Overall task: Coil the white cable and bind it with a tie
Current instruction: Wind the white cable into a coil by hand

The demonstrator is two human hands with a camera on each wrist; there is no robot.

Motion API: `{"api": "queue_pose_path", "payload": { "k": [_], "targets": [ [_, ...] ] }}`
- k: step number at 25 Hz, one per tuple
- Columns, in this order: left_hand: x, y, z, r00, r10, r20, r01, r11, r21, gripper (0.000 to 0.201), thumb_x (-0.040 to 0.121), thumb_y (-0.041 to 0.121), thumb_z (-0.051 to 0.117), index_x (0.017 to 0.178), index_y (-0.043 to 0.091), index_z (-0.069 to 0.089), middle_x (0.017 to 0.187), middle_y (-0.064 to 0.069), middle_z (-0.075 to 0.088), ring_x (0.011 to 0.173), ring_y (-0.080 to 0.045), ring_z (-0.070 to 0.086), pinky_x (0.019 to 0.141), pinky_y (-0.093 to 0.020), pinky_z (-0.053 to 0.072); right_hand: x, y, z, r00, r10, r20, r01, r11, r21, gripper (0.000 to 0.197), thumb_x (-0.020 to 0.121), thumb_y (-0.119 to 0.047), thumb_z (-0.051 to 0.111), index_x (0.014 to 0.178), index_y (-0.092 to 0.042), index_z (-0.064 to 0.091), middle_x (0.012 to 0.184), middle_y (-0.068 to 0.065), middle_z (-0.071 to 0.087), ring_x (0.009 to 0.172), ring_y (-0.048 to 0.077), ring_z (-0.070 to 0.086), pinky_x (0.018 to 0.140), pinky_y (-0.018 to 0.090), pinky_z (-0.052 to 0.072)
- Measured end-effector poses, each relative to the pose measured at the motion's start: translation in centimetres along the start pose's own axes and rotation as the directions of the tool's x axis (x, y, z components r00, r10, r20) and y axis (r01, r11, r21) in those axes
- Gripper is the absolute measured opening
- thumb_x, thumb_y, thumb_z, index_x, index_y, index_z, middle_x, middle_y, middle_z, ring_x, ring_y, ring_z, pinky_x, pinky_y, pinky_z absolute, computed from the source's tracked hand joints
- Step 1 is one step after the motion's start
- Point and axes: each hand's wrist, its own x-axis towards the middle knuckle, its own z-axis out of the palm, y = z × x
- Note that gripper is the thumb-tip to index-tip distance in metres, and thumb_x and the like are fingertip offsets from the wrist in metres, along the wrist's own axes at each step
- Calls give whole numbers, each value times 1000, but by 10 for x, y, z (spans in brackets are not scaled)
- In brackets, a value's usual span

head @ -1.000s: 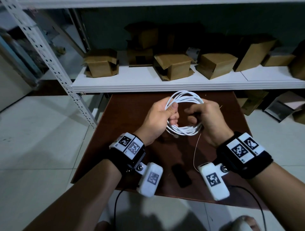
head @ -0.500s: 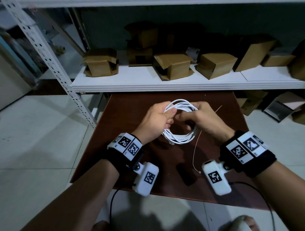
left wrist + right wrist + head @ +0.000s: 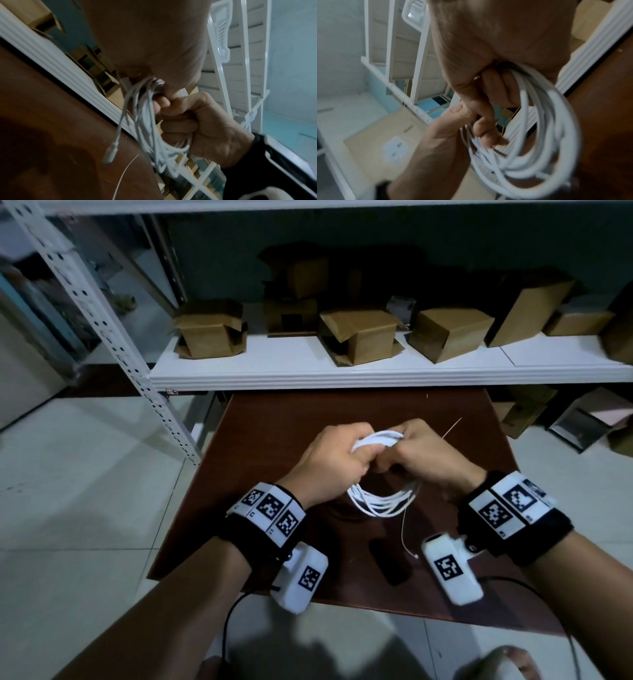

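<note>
I have the white cable (image 3: pixel 380 501) wound into a loose coil and held up off the brown table (image 3: pixel 274 440), over its middle. The coil hangs roughly upright: its top arc is bunched between my two fists and its lower arc sags free toward me, below the knuckles. One plug end (image 3: pixel 110 152) dangles loose from the bundle on the table side.

The thin tie (image 3: pixel 407 529) is what the next move turns on, I think. It runs as one fine pale line, long axis nearly along my line of sight: one tail sticks out past the coil on the far right, the other drops below the coil's lower arc toward my right wrist. Its middle is hidden at the bunched top, so I cannot tell whether it already wraps the strands or only lies against them. Both tails are on the right side of the coil, so my right hand (image 3: pixel 435 453) is the nearer one to work them.

My left hand (image 3: pixel 329 463) is clenched on the top of the coil from its left, fingers curled round the strands, thumb on top. My right hand meets it knuckle to knuckle from the coil's right, fingers curled in tight on the same bunch; the right wrist view shows strands passing under those fingers (image 3: pixel 488 86). Both wrists are raised and angled inward toward the coil.
</note>
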Motion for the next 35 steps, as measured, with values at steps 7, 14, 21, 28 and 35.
{"api": "queue_pose_path", "payload": {
  "k": [7, 14, 21, 28, 35],
  "targets": [
    [-1, 16, -14, 988, -143, 50, 146, 812, -565, 18, 89, 4, 79, 102, 1, 66, 91, -27, 74, 67, -23, 74, 58, -31, 59, 10, -13, -9, 946, -4, -324, 153, 886, 437, 24, 74, 21, 50, 86, 2, 58, 52, 2, 33, 39, 11, 22, 44, 25, 12],
    [6, 3, -7, 993, -114, -40, 89, 915, -394, 19, 80, 8, 88, 88, 10, 71, 84, -28, 72, 70, -26, 61, 64, -36, 50, 12, -6, -8, 895, 7, -447, 219, 864, 453, 23, 74, 19, 53, 94, 14, 64, 62, 6, 34, 42, 12, 27, 42, 23, 22],
    [7, -7, -14, 988, -153, 30, 153, 916, -371, 12, 91, 1, 76, 100, -5, 73, 87, -21, 78, 68, -16, 74, 62, -23, 60, 16, -6, -16, 838, 18, -546, 237, 888, 394, 15, 74, 20, 59, 87, 13, 63, 52, 4, 41, 35, 10, 33, 39, 19, 25],
    [10, -17, -17, 987, -158, -1, 150, 940, -307, 14, 94, -5, 70, 90, 9, 73, 79, -9, 79, 77, -25, 78, 68, -30, 62, 21, -3, -16, 826, 29, -562, 224, 900, 375, 26, 74, 18, 60, 67, -7, 57, 45, -1, 40, 33, 10, 33, 40, 20, 23],
    [10, -16, -18, 965, -213, -151, 152, 928, -341, 27, 78, -7, 85, 93, 8, 68, 76, -19, 76, 65, -30, 74, 61, -33, 57, 20, -2, -15, 819, 30, -573, 227, 900, 372, 24, 75, 17, 60, 94, 5, 68, 54, 4, 41, 34, 11, 33, 40, 21, 23]
  ]
}}
